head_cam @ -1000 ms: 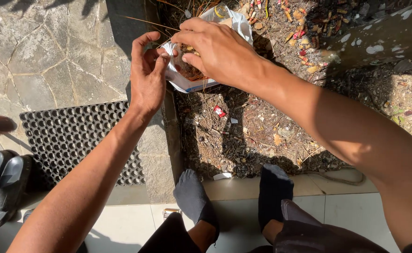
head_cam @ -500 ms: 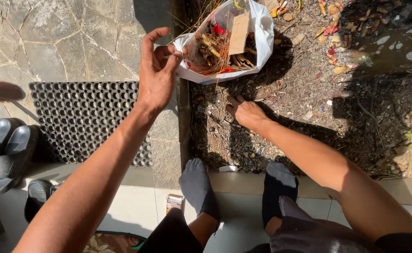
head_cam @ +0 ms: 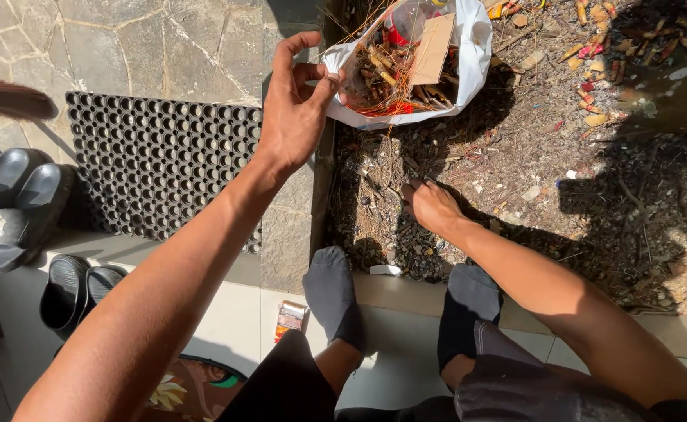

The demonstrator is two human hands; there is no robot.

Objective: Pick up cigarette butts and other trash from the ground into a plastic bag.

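My left hand (head_cam: 296, 109) pinches the rim of a white plastic bag (head_cam: 468, 55) and holds it open above the soil. The bag holds dry sticks, a piece of brown cardboard (head_cam: 431, 48), orange straws and a plastic bottle. My right hand (head_cam: 431, 205) is down on the littered soil bed (head_cam: 531, 164), fingers closed around small debris that I cannot make out. My two feet in dark socks (head_cam: 331, 297) stand at the tiled edge below.
A black rubber mat with holes (head_cam: 163, 164) lies on stone paving at left. Black sandals (head_cam: 15, 211) and another pair (head_cam: 77, 289) sit at the far left. A small packet (head_cam: 289, 319) lies on the white tiles. Scattered litter covers the soil at top right.
My right hand left the bag, dropped to the soil and drew slightly nearer my feet. The left hand kept its hold on the bag's rim; the view shifted left.
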